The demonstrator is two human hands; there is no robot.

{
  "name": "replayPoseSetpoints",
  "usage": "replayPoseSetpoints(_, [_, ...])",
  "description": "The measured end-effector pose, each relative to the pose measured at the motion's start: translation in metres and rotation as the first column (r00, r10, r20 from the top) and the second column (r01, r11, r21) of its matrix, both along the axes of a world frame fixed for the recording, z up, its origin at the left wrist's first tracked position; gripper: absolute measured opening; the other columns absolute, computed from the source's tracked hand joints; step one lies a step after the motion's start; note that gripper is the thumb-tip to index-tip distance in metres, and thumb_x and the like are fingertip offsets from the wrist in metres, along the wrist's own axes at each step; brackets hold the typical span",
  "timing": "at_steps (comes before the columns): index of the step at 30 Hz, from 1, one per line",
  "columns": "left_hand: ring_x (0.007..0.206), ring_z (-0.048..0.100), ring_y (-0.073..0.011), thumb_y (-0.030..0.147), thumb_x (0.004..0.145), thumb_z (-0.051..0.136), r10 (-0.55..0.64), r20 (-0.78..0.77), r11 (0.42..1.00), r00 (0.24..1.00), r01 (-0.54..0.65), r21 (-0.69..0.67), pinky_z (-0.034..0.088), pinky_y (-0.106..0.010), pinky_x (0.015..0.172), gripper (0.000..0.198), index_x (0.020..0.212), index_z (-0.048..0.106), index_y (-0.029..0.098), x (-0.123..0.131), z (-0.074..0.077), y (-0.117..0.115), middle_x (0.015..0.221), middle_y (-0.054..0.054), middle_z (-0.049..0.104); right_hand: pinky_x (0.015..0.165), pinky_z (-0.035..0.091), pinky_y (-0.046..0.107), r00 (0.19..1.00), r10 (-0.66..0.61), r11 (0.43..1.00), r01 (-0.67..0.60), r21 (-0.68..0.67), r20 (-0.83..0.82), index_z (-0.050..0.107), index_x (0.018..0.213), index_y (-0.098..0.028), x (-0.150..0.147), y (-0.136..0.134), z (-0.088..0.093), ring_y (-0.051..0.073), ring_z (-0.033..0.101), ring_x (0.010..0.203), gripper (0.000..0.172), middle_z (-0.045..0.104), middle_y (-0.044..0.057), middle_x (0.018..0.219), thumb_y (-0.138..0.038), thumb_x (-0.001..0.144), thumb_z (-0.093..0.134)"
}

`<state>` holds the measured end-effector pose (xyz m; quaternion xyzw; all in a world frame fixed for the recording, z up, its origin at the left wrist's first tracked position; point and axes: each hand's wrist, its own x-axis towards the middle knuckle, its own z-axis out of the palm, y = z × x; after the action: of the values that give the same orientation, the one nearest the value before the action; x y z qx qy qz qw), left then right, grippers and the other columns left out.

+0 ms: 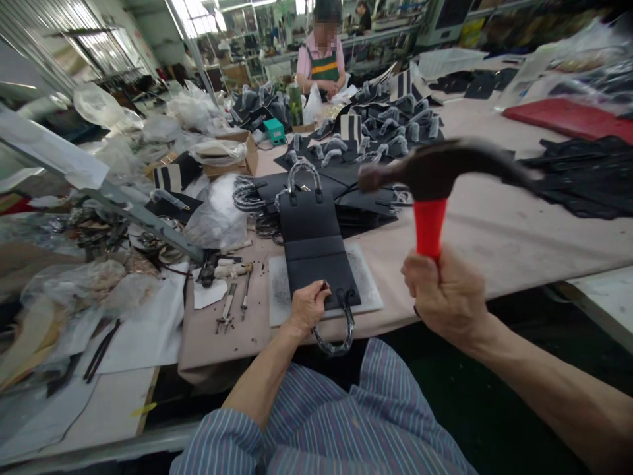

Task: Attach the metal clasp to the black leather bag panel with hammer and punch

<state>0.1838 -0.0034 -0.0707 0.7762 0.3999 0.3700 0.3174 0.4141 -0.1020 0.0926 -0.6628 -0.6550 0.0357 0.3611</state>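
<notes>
Hammer (429, 214): 1, held in right hand (448, 297) grip | black panel (316, 247): 1, 2 handles (351, 322) | left hand (307, 306) grip: narrow, contents unclear

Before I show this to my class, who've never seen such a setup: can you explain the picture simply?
There's no robot: a person works with bare hands, filmed by one head-worn camera looking forward and down. The right hand holds a claw hammer raised by its red grip. The left hand pinches a small dark piece, too tiny to identify, near one end of a black bag panel. That panel has plastic-wrapped handles at both ends and lies partly over a pale slab on the cloth-covered table.
</notes>
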Motion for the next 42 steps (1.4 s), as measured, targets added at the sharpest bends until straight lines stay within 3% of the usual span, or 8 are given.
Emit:
replayPoseSetpoints(5, [0.077,0.072,-0.0151,0.02,0.094,0.06,-0.001,-0.016,1.0,1.0,0.001,0.023,0.054,-0.024,0.075,0.011,0.091,0.07,0.02,0.0,0.0,0.001,0.086,-0.002,0.076,0.051,0.019,0.031,0.945,0.194,0.841,-0.022,-0.541,0.263,0.05,0.08,-0.022,0.009,-0.009,-0.033,0.016,0.045,0.046,0.033,0.053,0.002,0.059,-0.044,0.104,0.041])
replayPoseSetpoints(12, [0.081,0.072,-0.0151,0.022,0.096,0.059,-0.001,-0.037,1.0,0.999,0.001,-0.01,0.056,-0.025,0.08,0.012,0.094,0.07,0.02,-0.001,0.004,-0.001,0.09,-0.003,0.077,0.057,0.036,0.029,0.997,-0.074,0.777,0.051,-0.627,-0.011,0.05,0.073,-0.022,0.064,0.012,-0.094,0.019,0.056,0.059,0.038,0.057,0.002,0.062,-0.043,0.101,0.036])
replayPoseSetpoints(18, [0.089,0.074,-0.0164,0.024,0.096,0.058,0.002,-0.023,0.999,1.0,-0.003,-0.034,0.058,-0.027,0.088,0.017,0.106,0.071,0.021,-0.001,0.006,-0.003,0.098,-0.004,0.078,0.075,0.051,0.043,0.925,-0.172,0.785,0.336,-0.52,0.338,0.064,0.104,-0.012,0.08,0.023,-0.144,0.034,0.067,0.089,0.033,0.067,0.021,0.099,-0.036,0.101,0.041])
replayPoseSetpoints(22, [0.091,0.074,-0.0168,0.023,0.097,0.057,-0.025,-0.029,0.998,0.999,0.023,-0.062,0.059,-0.029,0.089,0.022,0.115,0.07,0.021,-0.001,0.015,-0.002,0.1,-0.004,0.078,0.104,0.046,0.057,0.97,0.071,0.972,-0.014,-0.234,0.234,0.051,0.14,-0.011,0.043,0.033,-0.144,0.04,0.051,0.129,0.049,0.053,0.024,0.141,-0.033,0.097,0.051])
replayPoseSetpoints(26, [0.088,0.074,-0.0173,0.023,0.096,0.057,-0.053,-0.03,0.997,0.998,0.051,-0.057,0.059,-0.029,0.085,0.015,0.101,0.071,0.021,-0.002,0.018,0.001,0.097,-0.004,0.078,0.118,0.036,0.058,0.887,0.449,0.882,-0.42,-0.215,0.106,0.05,0.147,-0.016,-0.005,0.042,-0.145,0.033,0.04,0.144,0.05,0.046,0.015,0.154,-0.026,0.099,0.045])
replayPoseSetpoints(31, [0.082,0.073,-0.0176,0.025,0.094,0.057,-0.198,-0.064,0.98,0.978,0.199,0.01,0.059,-0.03,0.083,0.015,0.09,0.071,0.021,-0.001,0.012,-0.002,0.088,-0.005,0.077,0.124,0.027,0.059,0.853,0.519,0.822,-0.485,-0.299,0.044,0.051,0.149,-0.019,-0.013,0.045,-0.152,0.029,0.029,0.151,0.05,0.041,0.009,0.16,-0.02,0.1,0.04])
replayPoseSetpoints(37, [0.066,0.071,-0.0164,0.052,0.092,0.058,0.518,0.389,0.825,0.761,-0.325,-0.463,0.06,-0.03,0.066,0.034,0.092,0.062,0.018,-0.009,0.024,0.025,0.076,-0.003,0.071,0.125,0.024,0.058,0.851,0.525,0.804,-0.49,-0.338,0.015,0.051,0.149,-0.018,-0.006,0.046,-0.148,0.029,0.027,0.153,0.048,0.039,0.008,0.162,-0.023,0.103,0.039])
replayPoseSetpoints(42, [0.065,0.067,-0.0184,0.047,0.084,0.065,0.55,-0.052,0.81,0.834,-0.547,-0.212,0.056,-0.03,0.067,0.029,0.088,0.069,0.018,-0.06,0.044,0.052,0.073,-0.003,0.07,0.125,0.023,0.06,0.848,0.53,0.801,-0.511,-0.311,-0.028,0.052,0.147,-0.018,-0.006,0.047,-0.149,0.03,0.027,0.152,0.047,0.041,0.009,0.16,-0.024,0.103,0.04])
